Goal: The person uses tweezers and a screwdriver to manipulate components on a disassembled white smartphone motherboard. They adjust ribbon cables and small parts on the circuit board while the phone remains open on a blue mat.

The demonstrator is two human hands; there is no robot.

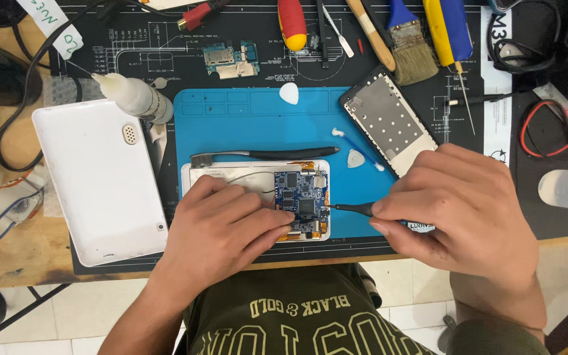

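Head view: left hand pressed flat on circuit board; right hand pinching screwdriver.

L hand flat, palm down; R hand in pinch grip.

Bare blue silicone mat lies open above the opened tablet — black metal tweezers and white plastic back cover hem it.

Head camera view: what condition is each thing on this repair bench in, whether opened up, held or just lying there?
Tablet: opened, blue circuit board exposed.
White back cover: off, lying left of the tablet.
Left hand: fingers pressing on the board's lower edge.
Right hand: gripping a thin black tool, tip at the board.
Phone frame: stripped, lying aside.
Brush: unused.
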